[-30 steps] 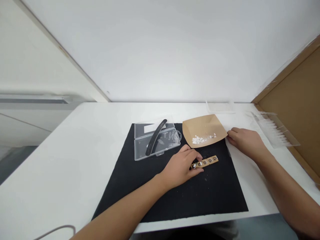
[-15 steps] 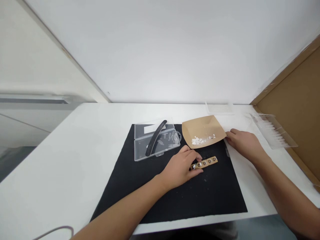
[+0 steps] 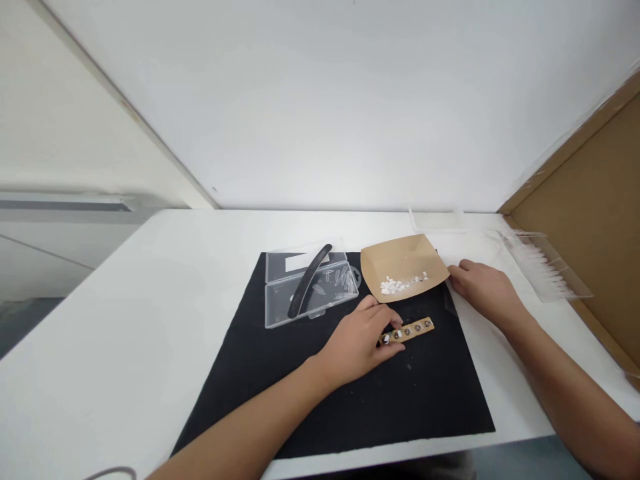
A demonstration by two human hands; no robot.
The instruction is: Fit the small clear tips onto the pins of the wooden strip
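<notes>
My left hand [image 3: 361, 339] is closed around the left end of a narrow cardboard strip [image 3: 434, 325], thumb along its near side and fingers over its far side. Several round metal pieces are set in a row on the strip. Small white bits lie on the ones nearest my fingers. My right hand [image 3: 483, 287] has its fingers closed at the right corner of a brown paper tray [image 3: 400, 252]; the fingertips are partly hidden. Inside the tray lies a scatter of small white nail tips [image 3: 395, 285].
A black mat [image 3: 320, 413] lies under the work on the white table [image 3: 125, 320]. On it an open clear plastic case [image 3: 280, 313] holds clear nail tips, with a black curved nail file [image 3: 309, 283] across it. A clear case of white nail tips [image 3: 545, 270] lies at right.
The view has tilted slightly, shifting everything a little down and left. Both hands keep their places on the strip and at the tray's corner.
</notes>
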